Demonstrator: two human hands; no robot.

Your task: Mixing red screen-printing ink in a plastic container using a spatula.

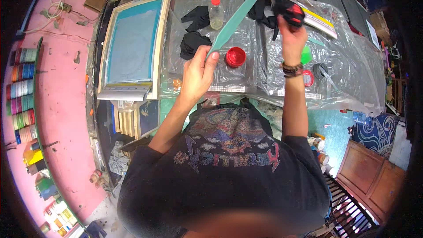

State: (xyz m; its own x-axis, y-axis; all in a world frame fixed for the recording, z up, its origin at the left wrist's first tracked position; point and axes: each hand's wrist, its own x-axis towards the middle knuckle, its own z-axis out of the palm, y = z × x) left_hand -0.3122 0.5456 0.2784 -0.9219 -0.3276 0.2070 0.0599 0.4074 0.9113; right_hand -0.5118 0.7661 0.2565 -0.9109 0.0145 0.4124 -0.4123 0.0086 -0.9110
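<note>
My left hand (pixel 199 71) is closed round the lower end of a long teal spatula (pixel 234 23), which points up and to the right. Just right of that hand stands an open jar of red ink or paint (pixel 235 57). My right hand (pixel 292 39), blurred, grips a crumpled black cloth (pixel 287 12) with red smears on it. Behind the cloth lies a squeegee (pixel 319 23) with a yellow and white edge. More black cloth pieces (pixel 194 45) rest left of the spatula, next to a clear bottle (pixel 216 15) with a red cap.
Plastic sheeting (pixel 352 70) covers the table. A framed printing screen (pixel 164 26) with teal mesh stands at the left, a metal-edged squeegee (pixel 125 91) across its near end. Near my right forearm are a green container (pixel 306 55), a red lid (pixel 308 78) and a dark open pot (pixel 320 70).
</note>
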